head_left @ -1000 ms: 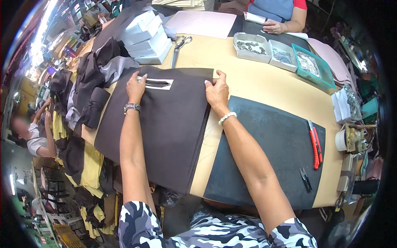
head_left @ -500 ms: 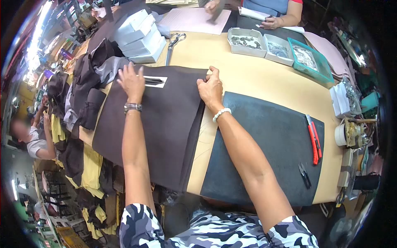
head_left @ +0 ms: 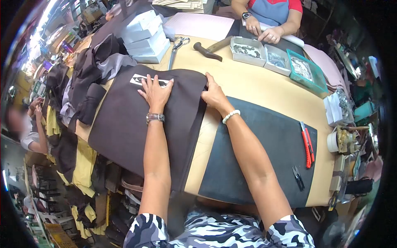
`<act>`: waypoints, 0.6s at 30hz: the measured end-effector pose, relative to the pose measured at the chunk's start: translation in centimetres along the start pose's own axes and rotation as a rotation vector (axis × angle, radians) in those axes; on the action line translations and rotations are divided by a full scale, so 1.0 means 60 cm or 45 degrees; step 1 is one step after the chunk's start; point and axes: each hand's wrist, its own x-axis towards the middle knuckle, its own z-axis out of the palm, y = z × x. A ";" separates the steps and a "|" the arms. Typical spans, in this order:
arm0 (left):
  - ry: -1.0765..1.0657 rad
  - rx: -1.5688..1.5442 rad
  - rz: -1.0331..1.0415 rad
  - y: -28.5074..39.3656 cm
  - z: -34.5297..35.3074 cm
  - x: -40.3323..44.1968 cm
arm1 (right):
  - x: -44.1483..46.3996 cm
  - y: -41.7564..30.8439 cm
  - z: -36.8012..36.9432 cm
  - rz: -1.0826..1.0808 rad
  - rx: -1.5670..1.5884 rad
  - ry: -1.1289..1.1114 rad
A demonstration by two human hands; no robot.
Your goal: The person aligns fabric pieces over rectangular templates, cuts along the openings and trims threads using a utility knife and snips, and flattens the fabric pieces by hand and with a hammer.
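Note:
A stack of dark brown fabric (head_left: 128, 120) lies on the table in front of me. My left hand (head_left: 156, 94) rests on its upper part with the fingers spread. Partly under those fingers is a white card (head_left: 137, 79) with a black shape on it. My right hand (head_left: 213, 93) pinches the fabric's upper right edge, thumb and fingers closed round it. Beside the fabric lies a dark cutting mat (head_left: 252, 149). On the mat are red-handled cutters (head_left: 307, 144) and small black thread snips (head_left: 297, 177).
Scissors (head_left: 177, 48) and a wooden-handled hammer (head_left: 211, 51) lie beyond the fabric. White boxes (head_left: 144, 37) are stacked at the back left. Trays of small parts, including a teal basket (head_left: 308, 80), stand at the back right. A co-worker's hands (head_left: 264, 34) are across the table.
My left hand has slid right across the fabric, onto the card. The fabric's upper edge now bulges near my right hand. A hammer now lies on the table, and the co-worker's hands have come together.

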 end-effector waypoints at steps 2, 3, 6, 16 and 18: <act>0.043 0.001 -0.011 0.014 -0.006 -0.010 | 0.001 -0.009 -0.004 -0.041 -0.195 -0.066; 0.060 -0.011 0.003 0.014 -0.005 -0.010 | -0.002 -0.014 -0.002 -0.055 -0.419 0.001; 0.075 -0.020 0.013 0.015 -0.009 -0.016 | 0.014 0.010 -0.007 -0.287 -0.488 0.046; 0.035 0.052 0.010 0.020 -0.012 -0.018 | 0.022 0.001 -0.177 -0.185 -0.501 0.404; 0.040 0.039 0.009 0.020 -0.009 -0.018 | 0.017 -0.008 -0.167 -0.209 -0.396 0.377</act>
